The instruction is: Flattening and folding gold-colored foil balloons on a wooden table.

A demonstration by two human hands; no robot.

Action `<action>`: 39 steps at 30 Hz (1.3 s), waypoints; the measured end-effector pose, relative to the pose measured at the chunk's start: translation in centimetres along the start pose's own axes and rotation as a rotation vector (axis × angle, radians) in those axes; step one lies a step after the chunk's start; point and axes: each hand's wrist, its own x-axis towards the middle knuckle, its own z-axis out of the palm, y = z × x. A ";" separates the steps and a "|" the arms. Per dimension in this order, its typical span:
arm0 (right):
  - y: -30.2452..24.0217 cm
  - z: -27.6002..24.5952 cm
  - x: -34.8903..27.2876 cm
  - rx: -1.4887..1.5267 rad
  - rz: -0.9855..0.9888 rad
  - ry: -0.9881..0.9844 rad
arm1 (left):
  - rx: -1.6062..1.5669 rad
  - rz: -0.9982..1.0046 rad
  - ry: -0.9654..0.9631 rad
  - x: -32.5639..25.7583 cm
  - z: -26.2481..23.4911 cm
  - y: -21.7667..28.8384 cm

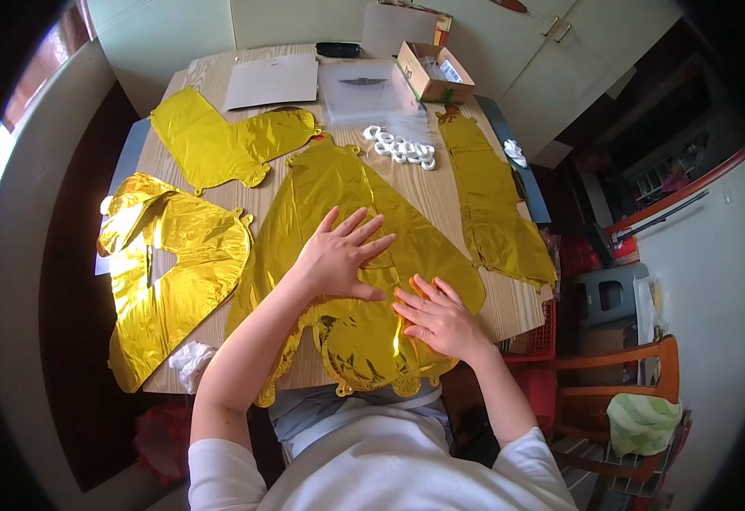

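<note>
A large flat gold foil balloon lies across the middle of the table, its scalloped lower part hanging to the near edge. My left hand lies on its centre with the fingers spread. Lower and to the right, my right hand is stretched out flat over the same foil, near a fold. Nothing is gripped in either hand. More flattened gold foil balloons lie around: one at the far left, one with a central slot at the near left, and a long folded one on the right.
White ribbon rolls sit beyond the middle balloon. Behind them are clear plastic bags, a grey-white sheet, a black case and an open cardboard box. Crumpled tissue lies at the near left edge. A wooden chair stands at right.
</note>
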 end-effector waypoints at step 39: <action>-5.8 2.3 -11.3 0.705 0.996 0.596 | 0.014 0.007 -0.034 0.2 -0.2 0.1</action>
